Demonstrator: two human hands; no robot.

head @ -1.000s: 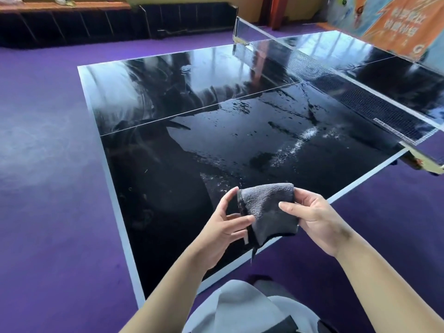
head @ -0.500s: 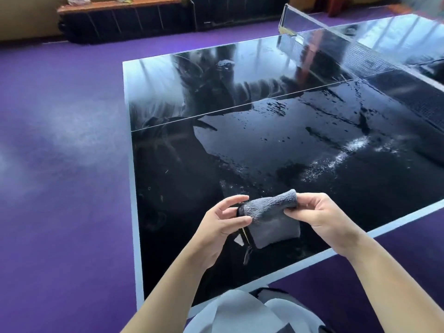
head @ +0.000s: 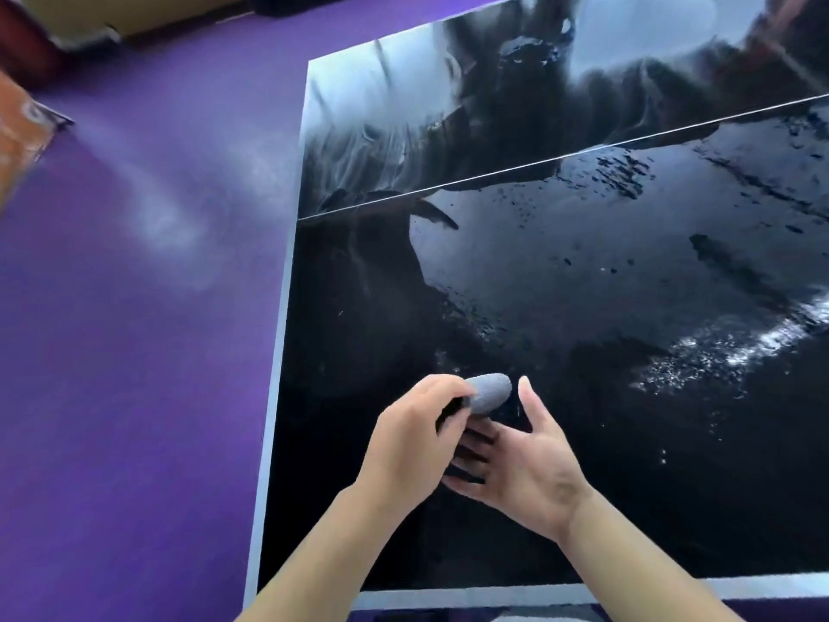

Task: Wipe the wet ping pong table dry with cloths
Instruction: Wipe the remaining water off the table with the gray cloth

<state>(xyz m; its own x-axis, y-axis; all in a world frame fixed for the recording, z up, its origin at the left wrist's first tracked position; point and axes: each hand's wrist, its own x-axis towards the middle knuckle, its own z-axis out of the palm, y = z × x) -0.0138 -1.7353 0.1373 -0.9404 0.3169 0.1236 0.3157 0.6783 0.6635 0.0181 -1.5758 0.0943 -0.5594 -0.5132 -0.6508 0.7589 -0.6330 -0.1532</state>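
Fingers (head: 442,390) of the left hand (head: 412,446) curl round a balled grey cloth (head: 490,391); the right hand (head: 520,464) lies flat, palm up, over the wet bench (head: 628,285).

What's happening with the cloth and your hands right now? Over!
Left hand grips grey cloth. Right hand open beside it. Table wet, beads showing. Nothing in the way.

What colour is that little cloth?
Grey; the cloth shows in the head view, held in the left hand.
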